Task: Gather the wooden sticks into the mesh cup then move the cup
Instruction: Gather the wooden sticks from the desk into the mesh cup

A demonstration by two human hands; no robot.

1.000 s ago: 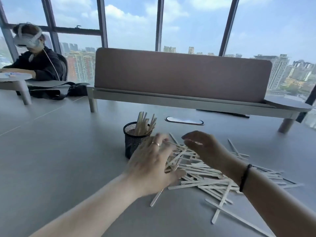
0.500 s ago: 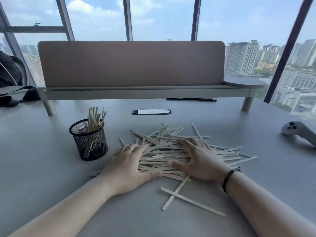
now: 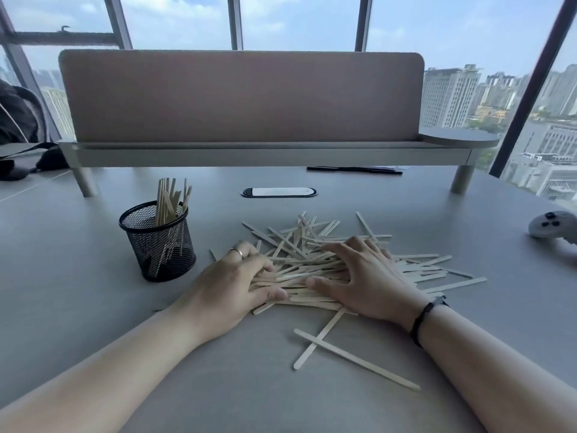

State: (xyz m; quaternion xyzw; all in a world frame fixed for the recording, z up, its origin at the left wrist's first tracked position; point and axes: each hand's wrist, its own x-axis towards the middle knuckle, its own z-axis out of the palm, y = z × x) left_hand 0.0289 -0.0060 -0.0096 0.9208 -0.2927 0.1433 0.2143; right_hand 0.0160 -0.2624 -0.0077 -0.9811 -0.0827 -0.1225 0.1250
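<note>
A black mesh cup (image 3: pixel 159 242) stands upright on the grey table, left of centre, with several wooden sticks upright inside it. A loose pile of pale wooden sticks (image 3: pixel 312 245) lies to its right. My left hand (image 3: pixel 231 285) rests palm down on the pile's left edge, fingers curled into the sticks. My right hand (image 3: pixel 365 276) lies palm down on the pile's right part, fingers spread over the sticks. The sticks between the two hands are bunched together. Two stray sticks (image 3: pixel 343 354) lie crossed nearer to me.
A long padded divider on a raised shelf (image 3: pixel 243 151) runs across the back of the table. A cable hatch (image 3: pixel 278 192) lies behind the pile. A white controller (image 3: pixel 552 228) sits at the right edge. A dark bag (image 3: pixel 18 164) is at far left.
The view swung right and settled. Both hands came down from above the pile onto it and have drawn closer together, bunching sticks between them.
</note>
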